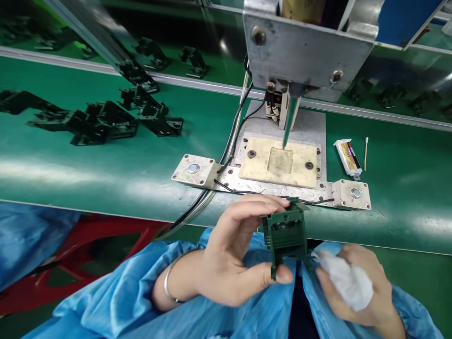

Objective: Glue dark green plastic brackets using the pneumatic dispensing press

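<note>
Gripped between the thumb and fingers of my left hand (pixel 236 254) is a dark green plastic housing (pixel 286 235), held up in front of the bench edge with its hollow side towards me. My right hand (pixel 367 278) is closed around a crumpled white wipe (pixel 348 280), just right of the housing. Whether the wipe touches the housing I cannot tell. Beyond my hands, a cream fixture plate (pixel 254 167) with a square recess lies under the green dispensing nozzle (pixel 290 120) of a bench machine.
Round buttons top two boxes, left (pixel 196 170) and right (pixel 351 194). An adhesive cartridge (pixel 348 157) and cotton swab (pixel 366 153) lie at the right. Several dark housings (pixel 116 120) stand on the bench (pixel 52 174) at left. Black cables (pixel 235 134) run beside the machine. A red stool (pixel 123 240) is lower left.
</note>
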The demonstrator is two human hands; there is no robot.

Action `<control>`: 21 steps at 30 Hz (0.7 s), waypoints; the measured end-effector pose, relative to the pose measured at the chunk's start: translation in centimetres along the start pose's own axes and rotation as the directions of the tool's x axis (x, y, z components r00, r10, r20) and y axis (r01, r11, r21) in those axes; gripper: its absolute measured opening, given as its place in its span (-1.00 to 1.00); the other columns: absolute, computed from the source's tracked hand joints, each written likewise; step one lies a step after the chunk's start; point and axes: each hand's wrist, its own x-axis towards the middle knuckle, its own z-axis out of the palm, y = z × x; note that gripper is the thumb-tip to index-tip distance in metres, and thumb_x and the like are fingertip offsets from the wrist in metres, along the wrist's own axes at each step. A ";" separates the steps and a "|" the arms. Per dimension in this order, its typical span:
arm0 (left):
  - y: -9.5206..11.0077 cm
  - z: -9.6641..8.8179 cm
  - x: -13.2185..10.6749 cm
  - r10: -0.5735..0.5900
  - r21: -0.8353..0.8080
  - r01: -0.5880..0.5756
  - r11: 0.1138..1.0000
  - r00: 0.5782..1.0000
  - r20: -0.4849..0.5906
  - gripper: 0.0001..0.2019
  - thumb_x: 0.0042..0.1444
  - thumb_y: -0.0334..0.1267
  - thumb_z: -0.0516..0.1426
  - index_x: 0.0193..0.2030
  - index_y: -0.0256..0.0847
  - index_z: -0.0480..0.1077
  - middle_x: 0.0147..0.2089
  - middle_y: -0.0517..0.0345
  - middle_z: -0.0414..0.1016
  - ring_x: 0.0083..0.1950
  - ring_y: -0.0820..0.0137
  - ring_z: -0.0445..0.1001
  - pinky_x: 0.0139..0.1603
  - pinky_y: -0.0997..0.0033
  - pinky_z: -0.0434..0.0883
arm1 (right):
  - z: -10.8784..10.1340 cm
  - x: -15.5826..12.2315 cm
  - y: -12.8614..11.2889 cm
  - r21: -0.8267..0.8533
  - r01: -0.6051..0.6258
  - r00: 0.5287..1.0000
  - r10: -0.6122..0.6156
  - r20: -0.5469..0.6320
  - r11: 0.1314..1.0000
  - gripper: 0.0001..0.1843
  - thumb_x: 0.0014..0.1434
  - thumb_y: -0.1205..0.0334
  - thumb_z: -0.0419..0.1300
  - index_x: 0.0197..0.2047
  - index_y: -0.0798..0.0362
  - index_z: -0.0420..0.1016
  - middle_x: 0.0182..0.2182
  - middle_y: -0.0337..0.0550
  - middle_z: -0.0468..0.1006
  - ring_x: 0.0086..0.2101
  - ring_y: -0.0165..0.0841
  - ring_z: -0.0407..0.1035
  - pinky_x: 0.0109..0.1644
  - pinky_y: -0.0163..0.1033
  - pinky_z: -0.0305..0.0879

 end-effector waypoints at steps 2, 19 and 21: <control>0.1 0.5 0.2 0.050 0.028 -0.050 0.998 0.999 0.003 -0.35 0.02 -0.23 0.41 0.23 -0.12 0.30 -0.06 -0.02 0.48 0.06 0.15 0.55 0.09 0.18 0.56 | 0.4 1.7 -1.2 0.107 0.101 0.987 -0.113 0.112 0.989 -0.78 0.25 0.43 0.13 -0.41 0.01 0.26 -0.61 -0.33 0.27 -0.63 -0.43 0.14 -0.57 -0.23 0.04; -0.7 1.5 0.2 0.031 0.021 -0.027 0.999 0.976 -0.215 -0.40 0.02 -0.13 0.40 0.20 -0.04 0.36 -0.10 0.05 0.45 -0.02 0.21 0.54 0.09 0.16 0.58 | 4.6 4.0 -1.6 -0.034 0.311 0.950 -0.312 -0.019 0.950 -0.69 0.23 0.49 -0.01 -0.52 0.01 0.15 -0.56 -0.22 0.18 -0.53 -0.35 0.07 -0.40 -0.18 -0.23; -0.8 1.5 0.3 0.012 0.048 -0.002 0.999 0.978 -0.209 -0.42 0.03 -0.12 0.40 0.18 -0.03 0.36 -0.11 0.06 0.45 -0.04 0.22 0.55 0.04 0.17 0.60 | 4.9 4.1 -1.7 -0.027 0.296 0.954 -0.297 -0.035 0.955 -0.69 0.24 0.50 -0.02 -0.51 0.02 0.15 -0.55 -0.21 0.20 -0.52 -0.35 0.08 -0.40 -0.17 -0.22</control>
